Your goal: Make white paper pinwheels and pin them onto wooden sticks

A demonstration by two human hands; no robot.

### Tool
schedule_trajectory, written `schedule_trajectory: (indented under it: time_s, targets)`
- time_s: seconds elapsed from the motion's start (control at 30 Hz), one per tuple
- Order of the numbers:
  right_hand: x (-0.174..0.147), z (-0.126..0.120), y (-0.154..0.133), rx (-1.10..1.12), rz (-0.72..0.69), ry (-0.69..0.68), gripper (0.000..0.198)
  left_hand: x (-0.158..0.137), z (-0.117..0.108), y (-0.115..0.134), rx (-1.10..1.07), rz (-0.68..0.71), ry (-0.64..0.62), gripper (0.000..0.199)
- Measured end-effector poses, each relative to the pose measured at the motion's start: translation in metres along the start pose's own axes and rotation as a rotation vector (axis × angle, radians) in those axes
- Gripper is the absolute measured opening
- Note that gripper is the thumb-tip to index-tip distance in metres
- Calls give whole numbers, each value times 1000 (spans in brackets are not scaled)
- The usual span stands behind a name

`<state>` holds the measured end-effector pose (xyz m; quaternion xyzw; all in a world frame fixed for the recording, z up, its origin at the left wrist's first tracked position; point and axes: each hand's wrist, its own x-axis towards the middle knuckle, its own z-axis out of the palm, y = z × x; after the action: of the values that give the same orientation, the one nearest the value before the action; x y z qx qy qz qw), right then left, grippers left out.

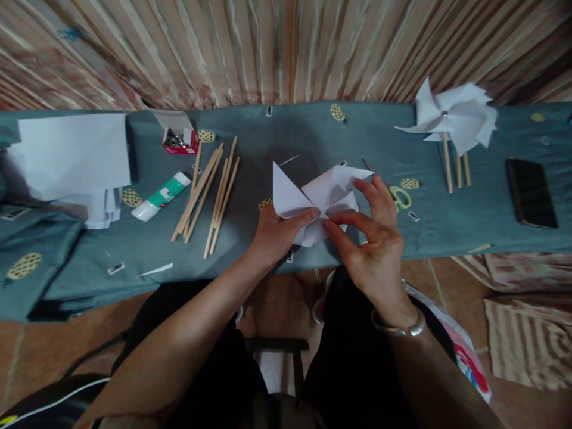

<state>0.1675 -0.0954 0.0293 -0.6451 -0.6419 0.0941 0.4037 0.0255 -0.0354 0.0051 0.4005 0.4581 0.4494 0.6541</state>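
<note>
A white paper pinwheel (333, 182) is held between both hands just above the near part of the cloth-covered table. My left hand (281, 229) grips its left side, with the thumb pressed near the centre and the fingers underneath, hidden by the paper. At the centre, the thumb and index finger of my right hand (373, 238) pinch the paper, while its other fingers reach up along the right blade. One blade points up at the left, and the others curve in to the middle. Green-handled scissors (401, 198) lie just beyond my right hand, partly covered.
Several wooden sticks (218, 193) lie left of the hands, beside a glue stick (161, 196) and an open red box of metal pins (180, 142). White paper sheets (75, 155) are stacked far left. Finished pinwheels (460, 119) on sticks and a phone (531, 192) lie right.
</note>
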Motion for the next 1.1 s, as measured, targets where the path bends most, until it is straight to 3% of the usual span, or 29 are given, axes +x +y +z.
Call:
schedule_trajectory:
  time_s: [1.1]
  targets:
    - [1, 2, 3, -19, 57, 24, 11, -4, 0, -1, 116, 24, -61, 19]
